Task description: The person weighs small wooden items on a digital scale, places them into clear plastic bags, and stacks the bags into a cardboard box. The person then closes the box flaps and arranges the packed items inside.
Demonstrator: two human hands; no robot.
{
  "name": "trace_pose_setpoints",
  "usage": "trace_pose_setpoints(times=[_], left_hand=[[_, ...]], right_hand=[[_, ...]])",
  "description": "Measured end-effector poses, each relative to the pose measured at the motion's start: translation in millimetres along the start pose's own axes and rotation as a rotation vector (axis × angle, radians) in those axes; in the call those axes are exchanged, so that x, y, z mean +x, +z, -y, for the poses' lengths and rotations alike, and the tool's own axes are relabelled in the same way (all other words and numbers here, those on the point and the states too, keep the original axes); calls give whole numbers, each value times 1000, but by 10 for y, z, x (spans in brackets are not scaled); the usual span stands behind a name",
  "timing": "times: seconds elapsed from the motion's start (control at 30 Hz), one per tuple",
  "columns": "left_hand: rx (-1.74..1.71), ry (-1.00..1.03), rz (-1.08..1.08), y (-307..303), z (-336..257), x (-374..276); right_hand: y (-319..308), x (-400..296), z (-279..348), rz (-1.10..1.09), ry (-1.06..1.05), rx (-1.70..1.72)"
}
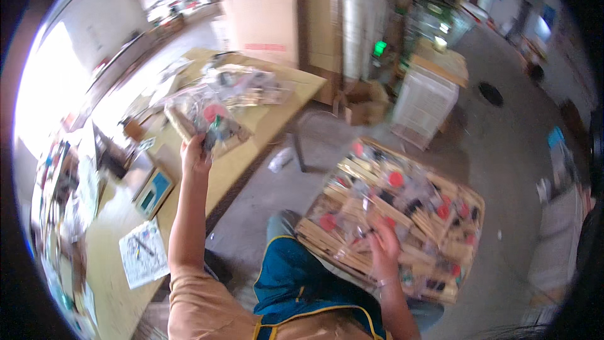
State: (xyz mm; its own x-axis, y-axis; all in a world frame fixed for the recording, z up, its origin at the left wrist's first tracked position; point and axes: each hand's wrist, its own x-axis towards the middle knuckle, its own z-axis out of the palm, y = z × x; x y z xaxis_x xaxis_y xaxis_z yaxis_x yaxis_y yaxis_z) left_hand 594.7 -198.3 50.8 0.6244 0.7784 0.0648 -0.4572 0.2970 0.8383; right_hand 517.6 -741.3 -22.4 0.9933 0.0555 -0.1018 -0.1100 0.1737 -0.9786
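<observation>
My left hand [194, 153] is raised over the workbench, gripping a clear plastic bag [229, 134]. Inside that bag are pale wooden pieces, a red disc and something small and green. My right hand [384, 245] is low over a wide, shallow bin [476, 203] filled with similar clear bags. Its fingers touch clear plastic among the bags, but blur hides whether they grip any of it. Wooden sticks, red discs and dark parts show through the plastic in the bin.
The wooden workbench [264, 127] carries more bags [255, 87], a device with a display [153, 193] and a printed sheet [143, 252] with a pen on it. Large cardboard [269, 23] stands behind. An open carton [363, 104] and a white stack [424, 104] are on the floor.
</observation>
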Motion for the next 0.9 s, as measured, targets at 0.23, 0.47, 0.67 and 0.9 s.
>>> trace_pose_setpoints(times=[0.23, 0.47, 0.67, 0.9], left_hand=[[-92, -481, 640, 1214, 1005, -2572], [-195, -1107, 629, 1717, 1999, -4173], [-121, -1251, 656, 1636, 2352, -4558], [-123, -1494, 685, 1409, 2484, -4805]], right_hand=[[80, 115, 349, 202, 99, 495], [-1766, -867, 363, -417, -89, 193], [-2967, -1309, -149, -684, 188, -658], [-2967, -1066, -527, -461, -112, -1532]])
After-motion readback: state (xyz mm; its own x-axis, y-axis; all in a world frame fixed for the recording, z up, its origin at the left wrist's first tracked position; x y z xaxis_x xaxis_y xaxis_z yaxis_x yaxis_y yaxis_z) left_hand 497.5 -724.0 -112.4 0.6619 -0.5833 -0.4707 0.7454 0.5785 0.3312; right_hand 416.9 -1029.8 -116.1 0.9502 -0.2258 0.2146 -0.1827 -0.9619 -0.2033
